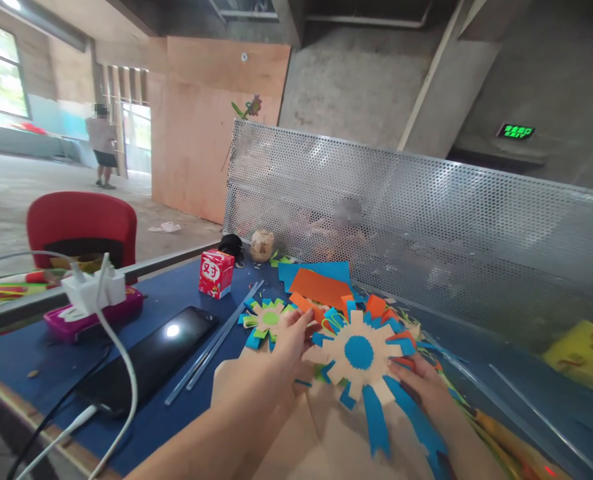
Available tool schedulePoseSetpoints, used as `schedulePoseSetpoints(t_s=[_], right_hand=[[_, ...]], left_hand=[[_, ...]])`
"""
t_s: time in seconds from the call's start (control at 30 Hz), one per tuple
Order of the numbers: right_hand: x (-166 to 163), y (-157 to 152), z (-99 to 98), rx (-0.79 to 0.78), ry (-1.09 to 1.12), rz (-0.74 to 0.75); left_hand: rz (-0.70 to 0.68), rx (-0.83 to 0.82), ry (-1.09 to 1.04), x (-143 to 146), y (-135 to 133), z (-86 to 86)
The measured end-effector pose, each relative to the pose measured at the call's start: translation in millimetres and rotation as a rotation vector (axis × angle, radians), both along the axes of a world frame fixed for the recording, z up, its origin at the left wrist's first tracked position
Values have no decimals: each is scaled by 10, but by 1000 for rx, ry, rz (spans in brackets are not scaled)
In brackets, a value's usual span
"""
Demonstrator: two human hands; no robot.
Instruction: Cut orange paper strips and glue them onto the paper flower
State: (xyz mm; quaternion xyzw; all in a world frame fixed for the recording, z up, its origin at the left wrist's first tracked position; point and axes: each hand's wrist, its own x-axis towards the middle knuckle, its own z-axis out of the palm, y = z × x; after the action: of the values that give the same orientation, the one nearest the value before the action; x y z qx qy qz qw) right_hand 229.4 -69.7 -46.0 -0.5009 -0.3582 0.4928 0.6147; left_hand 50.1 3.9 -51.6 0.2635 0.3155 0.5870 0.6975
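A tan and blue paper flower [359,355] with a round blue centre and long blue strips lies on tan paper [321,427] in front of me. My left hand [289,340] pinches its left edge with closed fingers. My right hand [419,383] holds its lower right edge, fingers curled around the petals. A smaller blue, tan and green paper flower [266,320] lies on the blue table just left of my left hand. Orange [326,288] and blue sheets of paper and several cut scraps lie behind the big flower.
A black phone [149,360] on a white cable, two clear rods [216,343], a red carton [216,273], a white charger [94,288] on a pink case and a red chair [81,227] stand to the left. A perforated metal screen [426,220] rises behind, with a person behind it. Another person stands far left.
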Motion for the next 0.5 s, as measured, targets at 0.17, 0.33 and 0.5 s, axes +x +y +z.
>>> schedulePoseSetpoints(t_s=[0.17, 0.33, 0.5], right_hand=[[-15, -24, 60, 80, 30, 50], [-1, -8, 65, 82, 15, 33], [40, -6, 61, 67, 29, 54]], left_hand=[[-18, -11, 35, -30, 39, -3], [-41, 27, 15, -27, -11, 122], [-33, 93, 91, -19, -68, 179]])
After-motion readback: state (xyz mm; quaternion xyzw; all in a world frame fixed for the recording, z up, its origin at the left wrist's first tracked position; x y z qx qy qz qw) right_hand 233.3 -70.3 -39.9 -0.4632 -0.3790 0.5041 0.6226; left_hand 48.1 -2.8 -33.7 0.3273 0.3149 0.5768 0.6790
